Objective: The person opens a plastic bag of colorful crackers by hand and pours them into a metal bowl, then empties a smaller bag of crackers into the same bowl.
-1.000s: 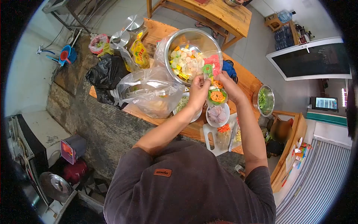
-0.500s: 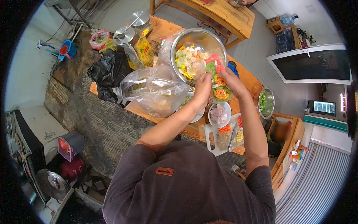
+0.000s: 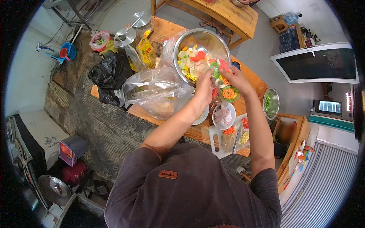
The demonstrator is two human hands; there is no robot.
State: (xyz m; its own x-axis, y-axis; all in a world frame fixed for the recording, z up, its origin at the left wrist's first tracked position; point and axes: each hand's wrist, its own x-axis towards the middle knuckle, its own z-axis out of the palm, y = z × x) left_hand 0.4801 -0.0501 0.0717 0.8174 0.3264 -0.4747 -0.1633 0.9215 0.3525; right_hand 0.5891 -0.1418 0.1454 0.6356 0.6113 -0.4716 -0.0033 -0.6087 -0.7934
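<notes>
A clear plastic bag [image 3: 229,94] of colourful dry crackers, several wheel-shaped, is tilted with its mouth over the near right rim of a large metal bowl [image 3: 197,35]. My left hand [image 3: 205,84] grips the bag's left side near the mouth. On the other side my right hand [image 3: 236,80] has its fingers closed around the bag. Inside the bowl lie pale, yellow, green and pink crackers [image 3: 194,62]. Just below the bag stands a white bowl of pale raw meat pieces [image 3: 222,115].
A white cutting board [image 3: 218,146] holds a knife [image 3: 238,138] and chopped red and yellow ingredients. Left of the bowl sit a big clear plastic bag [image 3: 156,93], a black bag [image 3: 110,74] and a yellow packet [image 3: 147,49]. A metal bowl of greens [image 3: 270,103] stands right.
Red-pink crackers have dropped from the bag onto the pale ones in the metal bowl. My hands and the bag have shifted slightly.
</notes>
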